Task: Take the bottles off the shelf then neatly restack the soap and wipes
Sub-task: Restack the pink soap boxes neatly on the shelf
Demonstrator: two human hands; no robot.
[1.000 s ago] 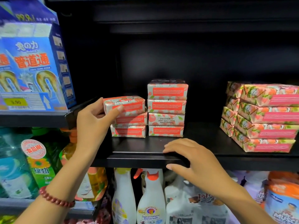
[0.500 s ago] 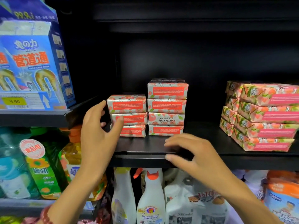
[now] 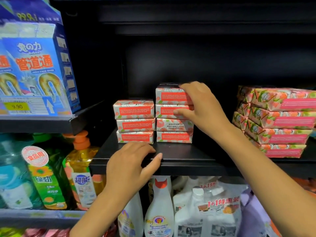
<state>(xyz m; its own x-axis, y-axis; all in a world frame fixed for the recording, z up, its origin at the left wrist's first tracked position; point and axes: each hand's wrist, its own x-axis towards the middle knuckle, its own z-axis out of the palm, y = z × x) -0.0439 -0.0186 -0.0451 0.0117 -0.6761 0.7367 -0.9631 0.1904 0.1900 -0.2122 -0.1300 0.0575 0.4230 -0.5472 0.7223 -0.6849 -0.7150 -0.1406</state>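
Your right hand [image 3: 205,105] clasps the taller stack of soap bars [image 3: 171,126], fingers hooked over its top paper-wrapped brick, thumb on the one below. A three-high stack [image 3: 135,123] touches it on the matte black shelf [image 3: 188,154]. Your left hand [image 3: 131,161] rests loose-fingered on the shelf's lip, holding nothing.

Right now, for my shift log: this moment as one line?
phase: restacking soap | left hand: rests on shelf edge | right hand: grips top bars of four-bar soap stack | three-bar stack, wipes: untouched
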